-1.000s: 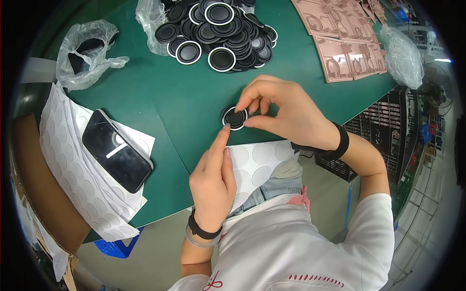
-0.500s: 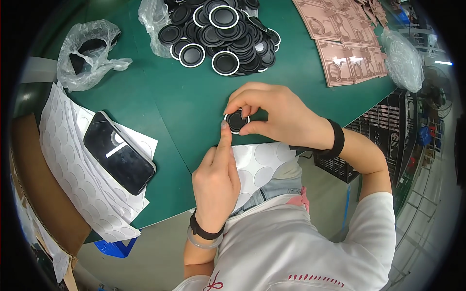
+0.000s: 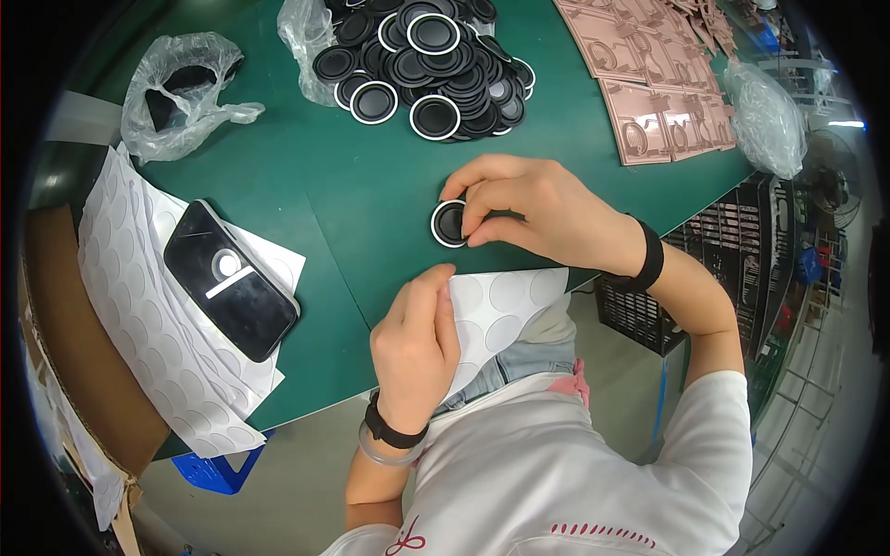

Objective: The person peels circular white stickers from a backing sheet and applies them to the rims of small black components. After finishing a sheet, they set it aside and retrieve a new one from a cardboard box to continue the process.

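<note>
My right hand (image 3: 547,211) grips the right edge of a round black disc with a white rim (image 3: 449,225), thumb and fingers pinched on it just above the green table. Nearer to me, my left hand (image 3: 414,345) is closed at the left corner of a white sheet of round stickers (image 3: 508,298), which hangs over the table's front edge toward my lap. The left fingertips are apart from the disc. A heap of black discs (image 3: 445,79), several with white rims, lies at the far middle of the table.
At left, a phone (image 3: 232,283) lies on stacked sticker sheets (image 3: 139,306) beside a cardboard box (image 3: 79,324). A clear plastic bag with black pieces (image 3: 176,93) lies behind them. Pink moulded plates (image 3: 663,120) and another clear bag (image 3: 765,120) occupy the far right. A black crate (image 3: 640,320) stands below.
My left index finger has left the disc and drawn back to the sheet's corner. The right hand keeps hold of the disc, its fingers shifted to the right edge.
</note>
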`<state>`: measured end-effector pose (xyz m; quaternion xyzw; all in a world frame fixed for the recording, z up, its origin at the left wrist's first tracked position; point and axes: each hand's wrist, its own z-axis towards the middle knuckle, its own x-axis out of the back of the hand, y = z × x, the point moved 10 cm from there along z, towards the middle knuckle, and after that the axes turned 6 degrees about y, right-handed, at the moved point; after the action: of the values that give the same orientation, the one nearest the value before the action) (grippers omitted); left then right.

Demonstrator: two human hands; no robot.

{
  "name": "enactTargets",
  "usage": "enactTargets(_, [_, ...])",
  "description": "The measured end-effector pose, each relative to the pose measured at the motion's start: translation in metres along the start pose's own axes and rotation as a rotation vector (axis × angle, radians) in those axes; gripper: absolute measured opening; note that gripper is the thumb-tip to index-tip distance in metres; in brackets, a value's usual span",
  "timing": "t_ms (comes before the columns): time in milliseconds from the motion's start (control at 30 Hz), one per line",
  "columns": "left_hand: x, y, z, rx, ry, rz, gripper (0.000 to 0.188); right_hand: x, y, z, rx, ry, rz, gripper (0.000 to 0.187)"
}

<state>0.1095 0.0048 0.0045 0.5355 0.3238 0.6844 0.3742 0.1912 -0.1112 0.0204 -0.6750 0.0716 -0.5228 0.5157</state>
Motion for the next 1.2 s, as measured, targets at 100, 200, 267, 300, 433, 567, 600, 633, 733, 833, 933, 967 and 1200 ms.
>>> enactTargets(100, [-0.001,0.004,0.001,-0.038,-0.027,0.021,0.032,0.001,0.000,0.000,-0.010,-0.001,0.004,0.011])
enactTargets(200, [-0.003,0.004,0.002,-0.036,-0.064,0.063,0.034,0.000,-0.003,0.002,-0.018,0.003,-0.013,0.009])
enactTargets(267, [-0.003,0.004,0.002,-0.019,-0.081,0.089,0.037,-0.001,-0.004,0.002,-0.030,0.014,-0.015,0.009])
enactTargets(300, [-0.002,0.004,0.002,-0.012,-0.087,0.103,0.038,-0.002,-0.006,0.002,-0.034,0.020,-0.017,0.009])
enactTargets(433, [-0.004,0.006,0.003,-0.012,-0.090,0.100,0.037,0.000,-0.005,-0.001,-0.048,0.053,-0.036,0.008])
enactTargets(567, [-0.002,0.007,0.001,-0.023,-0.087,0.092,0.035,0.038,-0.010,0.006,-0.113,0.330,0.119,0.007])
enactTargets(600, [-0.002,0.007,0.002,-0.033,-0.083,0.095,0.035,0.044,-0.011,0.010,-0.105,0.338,0.117,0.007])
enactTargets(633, [-0.001,0.006,0.002,-0.016,-0.065,0.069,0.033,0.070,-0.023,0.013,0.023,0.481,0.033,0.008])
enactTargets(733, [-0.002,0.005,0.001,0.009,-0.053,0.006,0.028,0.118,-0.036,0.027,0.212,0.741,-0.047,0.011])
enactTargets(833, [0.006,0.007,0.002,-0.033,0.045,-0.041,0.024,0.125,-0.029,0.038,0.200,0.801,-0.104,0.015])
enactTargets(933, [0.010,0.002,0.002,0.006,0.060,-0.044,0.024,0.109,-0.015,0.035,0.045,0.681,-0.221,0.018])
enactTargets(967, [0.012,0.000,0.000,0.025,0.074,-0.044,0.023,0.103,-0.022,0.018,0.054,0.677,-0.215,0.019])
enactTargets(1200, [0.023,-0.002,-0.005,0.045,0.136,-0.088,0.021,0.040,-0.002,-0.135,-0.451,0.662,0.059,0.016])
